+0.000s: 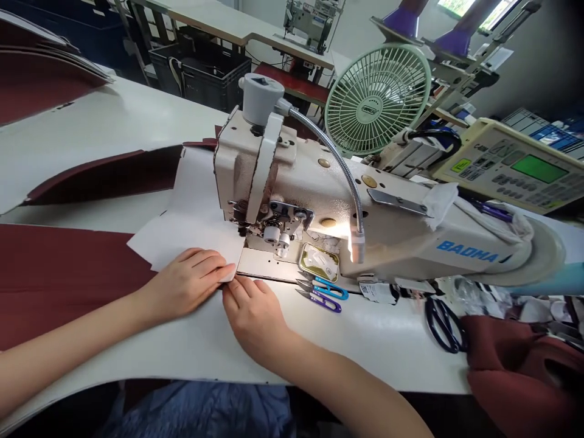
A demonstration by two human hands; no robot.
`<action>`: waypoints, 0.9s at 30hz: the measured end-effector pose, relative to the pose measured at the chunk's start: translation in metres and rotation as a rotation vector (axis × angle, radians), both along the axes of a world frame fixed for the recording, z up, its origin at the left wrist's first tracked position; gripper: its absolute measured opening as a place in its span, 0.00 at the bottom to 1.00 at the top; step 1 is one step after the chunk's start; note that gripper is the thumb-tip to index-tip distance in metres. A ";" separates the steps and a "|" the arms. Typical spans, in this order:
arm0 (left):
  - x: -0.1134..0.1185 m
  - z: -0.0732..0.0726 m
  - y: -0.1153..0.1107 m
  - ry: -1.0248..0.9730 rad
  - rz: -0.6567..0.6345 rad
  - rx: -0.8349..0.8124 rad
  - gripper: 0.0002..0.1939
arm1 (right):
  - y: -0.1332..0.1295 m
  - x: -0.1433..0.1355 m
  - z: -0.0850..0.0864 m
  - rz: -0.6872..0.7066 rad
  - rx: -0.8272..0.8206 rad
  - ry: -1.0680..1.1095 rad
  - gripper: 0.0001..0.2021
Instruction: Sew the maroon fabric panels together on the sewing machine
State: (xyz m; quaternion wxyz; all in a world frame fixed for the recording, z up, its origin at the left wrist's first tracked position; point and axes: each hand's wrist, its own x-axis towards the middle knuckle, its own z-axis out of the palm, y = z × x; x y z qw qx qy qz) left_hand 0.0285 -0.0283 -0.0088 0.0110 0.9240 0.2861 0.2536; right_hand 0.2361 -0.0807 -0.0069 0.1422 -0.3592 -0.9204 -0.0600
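Observation:
A white sheet-like fabric piece (191, 225) lies in front of the sewing machine (292, 176), its right edge just left of the needle area. My left hand (194, 280) is closed on the near right corner of this piece, thumb and fingers pressed together. My right hand (253, 313) meets it there, its fingers curled in at the same corner; the fingertips are partly hidden. Maroon fabric (68, 280) spreads out under my left forearm and shows behind the white piece. Both hands are in front of the machine's presser foot, apart from it.
Blue thread snips (331, 287) and purple thread snips (326, 302) lie right of my hands, near a small tin (319, 261). Farther right are dark-handled scissors (444, 325) and maroon padded pieces (520, 371). A green fan (378, 100) and control panel (515, 164) stand behind.

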 end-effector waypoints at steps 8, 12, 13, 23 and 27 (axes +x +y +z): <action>-0.001 0.005 0.031 -0.017 -0.100 0.001 0.14 | 0.011 0.002 0.006 -0.192 -0.034 0.047 0.12; -0.006 0.002 0.044 -0.048 -0.153 -0.112 0.12 | 0.015 0.002 0.009 -0.232 -0.048 0.016 0.10; -0.007 0.001 0.047 -0.052 -0.170 -0.125 0.11 | 0.016 0.002 0.009 -0.238 -0.050 0.007 0.10; -0.002 0.003 0.077 -0.065 -0.243 -0.066 0.10 | 0.037 0.002 0.013 -0.266 -0.106 0.001 0.13; 0.000 0.004 0.092 -0.036 -0.243 -0.034 0.08 | 0.042 0.007 0.010 -0.267 -0.180 0.058 0.16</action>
